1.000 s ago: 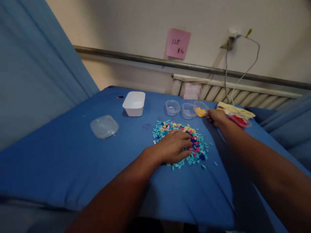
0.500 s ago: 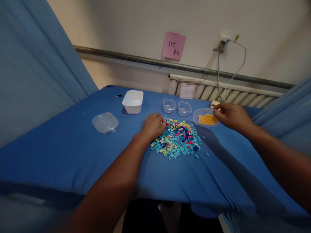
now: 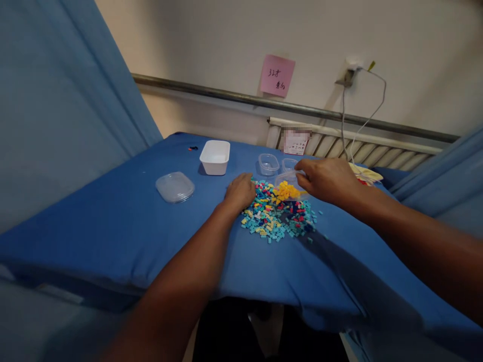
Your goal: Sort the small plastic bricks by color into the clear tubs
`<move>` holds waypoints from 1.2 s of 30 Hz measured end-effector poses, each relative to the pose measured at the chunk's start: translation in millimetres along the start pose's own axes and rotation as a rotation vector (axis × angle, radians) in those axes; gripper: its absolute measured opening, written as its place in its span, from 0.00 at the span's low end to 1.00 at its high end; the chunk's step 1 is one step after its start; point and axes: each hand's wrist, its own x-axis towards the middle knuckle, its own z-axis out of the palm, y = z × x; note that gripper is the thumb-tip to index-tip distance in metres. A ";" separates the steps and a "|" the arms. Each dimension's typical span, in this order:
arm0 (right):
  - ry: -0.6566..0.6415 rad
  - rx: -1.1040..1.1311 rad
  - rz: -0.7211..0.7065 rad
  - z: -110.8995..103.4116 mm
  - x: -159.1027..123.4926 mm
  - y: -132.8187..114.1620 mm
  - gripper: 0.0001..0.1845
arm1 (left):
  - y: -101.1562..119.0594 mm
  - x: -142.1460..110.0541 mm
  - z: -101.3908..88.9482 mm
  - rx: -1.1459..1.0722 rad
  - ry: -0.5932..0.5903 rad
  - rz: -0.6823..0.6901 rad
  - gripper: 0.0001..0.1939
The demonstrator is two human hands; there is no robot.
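A loose heap of small building bricks (image 3: 269,229), mostly turquoise with yellow, red and dark blue among them, lies on the blue cloth. Against its left edge rests my left hand (image 3: 240,192), fingers stretched and slightly curved, fingertips partly hidden, with nothing visible in them. My right hand (image 3: 320,178) pinches the right rim of a shallow clear plastic lid (image 3: 290,177) held tilted over the heap's far side. Orange-yellow bricks (image 3: 286,191) gather at the lid's near left edge, over the heap; whether some have dropped cannot be made out.
Behind the heap stand two small clear tubs (image 3: 268,166), one partly hidden by my right hand. To the left are a white bin (image 3: 215,158) and clear lids (image 3: 175,187). A pale yellow cloth-like item (image 3: 366,173) lies at the far right, below a hanging cable (image 3: 343,120).
My right hand has moved left with the clear lid, from beside the heap to over it. The yellow bricks have slid together toward the lid's edge. My left hand stays at the heap.
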 end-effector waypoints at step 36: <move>-0.030 1.189 1.236 162.0 -33.4 91.0 0.19 | 71.0 -36.8 -20.5 0.172 -0.282 0.745 0.12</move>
